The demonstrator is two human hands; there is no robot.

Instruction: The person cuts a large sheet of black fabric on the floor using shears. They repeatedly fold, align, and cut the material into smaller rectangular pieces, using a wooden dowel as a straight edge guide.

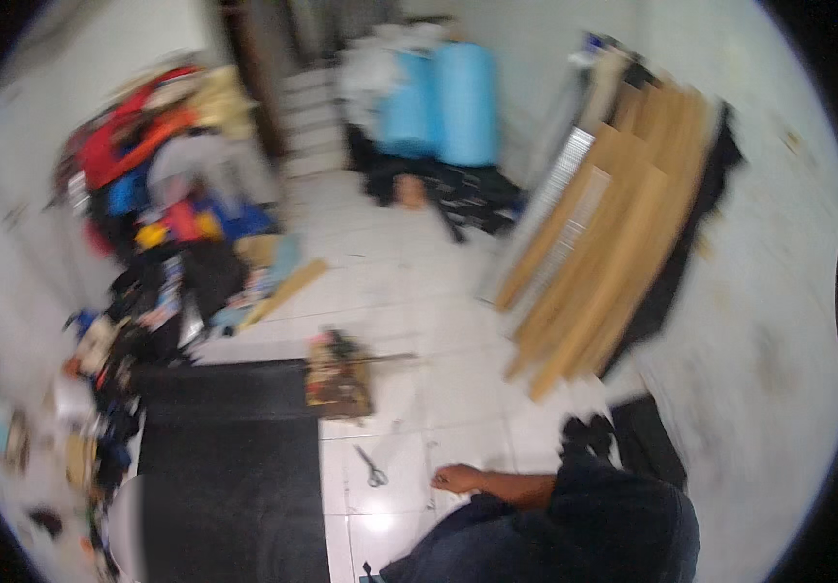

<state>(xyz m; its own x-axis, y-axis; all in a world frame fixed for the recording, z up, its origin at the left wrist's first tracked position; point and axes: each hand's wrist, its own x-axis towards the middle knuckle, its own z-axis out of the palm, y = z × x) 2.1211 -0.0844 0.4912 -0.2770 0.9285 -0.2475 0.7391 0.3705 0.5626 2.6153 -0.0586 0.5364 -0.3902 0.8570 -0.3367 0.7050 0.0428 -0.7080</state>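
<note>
My right hand [455,478] reaches in over the pale tiled floor from a dark sleeve at the lower right. Its fingers look curled together; what they hold, if anything, is too small and blurred to make out. A pair of scissors [374,470] lies on the tiles a short way left of this hand, apart from it. Further left a wide black sheet [234,486] is spread flat on the floor. At its far right corner sits a brown patterned box or bag [339,384] with small items on top. My left hand does not show.
Clothes and coloured fabrics [176,146] are heaped along the left wall, with clutter below. Long brown strips or boards [613,243] lean at the right. Blue rolls [464,102] stand at the back beside black cloth [467,189]. Dark folded cloth [647,442] lies by the right wall.
</note>
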